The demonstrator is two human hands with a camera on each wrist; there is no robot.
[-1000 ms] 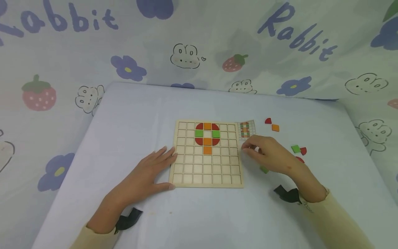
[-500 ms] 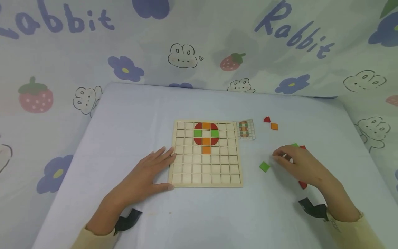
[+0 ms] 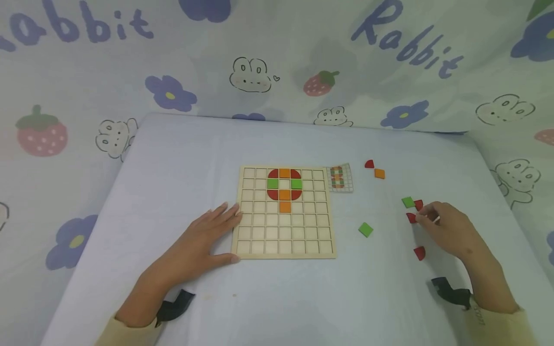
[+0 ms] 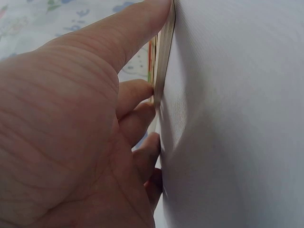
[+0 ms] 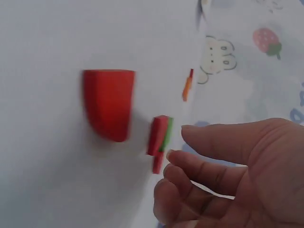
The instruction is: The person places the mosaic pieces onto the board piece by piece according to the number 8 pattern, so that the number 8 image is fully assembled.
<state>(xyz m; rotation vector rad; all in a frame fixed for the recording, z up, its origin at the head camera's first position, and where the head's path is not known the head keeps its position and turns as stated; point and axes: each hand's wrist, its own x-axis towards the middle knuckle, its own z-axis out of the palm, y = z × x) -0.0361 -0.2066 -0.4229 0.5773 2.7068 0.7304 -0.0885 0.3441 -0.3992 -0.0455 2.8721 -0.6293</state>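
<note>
A pale wooden grid board (image 3: 258,234) lies on the table, bearing red quarter-circle, orange and green square tiles near its top. My left hand (image 3: 195,242) rests along the board's left side, thumb at the lower corner and fingers at the edge. In the left wrist view the fingers (image 4: 135,90) meet the board's edge (image 4: 164,57). My right hand (image 3: 447,228) is at a red quarter-circle tile (image 3: 411,218), its fingertips right beside it. In the right wrist view thumb and forefinger stand slightly apart, with nothing between them. Whether they touch the tile I cannot tell.
A small pattern card (image 3: 342,178) lies by the board's upper right corner. A green tile (image 3: 365,229) lies right of the board. Another green tile (image 3: 408,202) and red quarter-circles (image 3: 419,253) lie near my right hand. An orange tile (image 3: 379,173) lies farther back beside a red one.
My right hand has moved right from the board's edge to the red tiles, uncovering the green tile and the card. My left hand has stayed at the board. The view has shifted slightly.
</note>
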